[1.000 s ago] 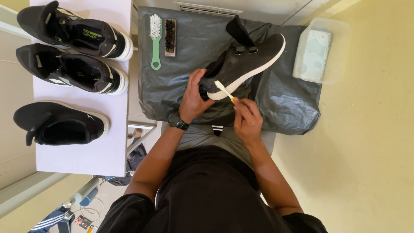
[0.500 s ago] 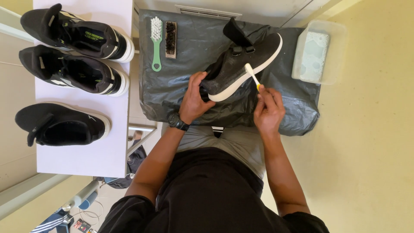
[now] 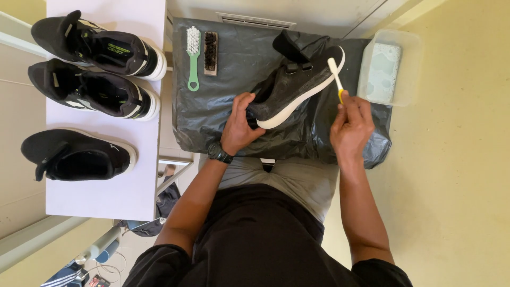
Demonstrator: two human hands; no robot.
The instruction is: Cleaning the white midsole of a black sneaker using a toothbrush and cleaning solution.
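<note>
The black sneaker point(image 3: 295, 85) sits tilted on the black plastic sheet point(image 3: 239, 58) near its right edge, heel clasped in the left hand point(image 3: 240, 125). The right hand point(image 3: 350, 125) pinches a toothbrush point(image 3: 334, 74), bristles against the white sole. The soapy water tub point(image 3: 390, 66) stands just beside it, so a wide stroke might knock it or flick suds off the sheet.

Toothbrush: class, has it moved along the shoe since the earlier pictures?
Yes. The toothbrush in the right hand has moved from the shoe's heel to its toe, nearer the plastic tub.
</note>
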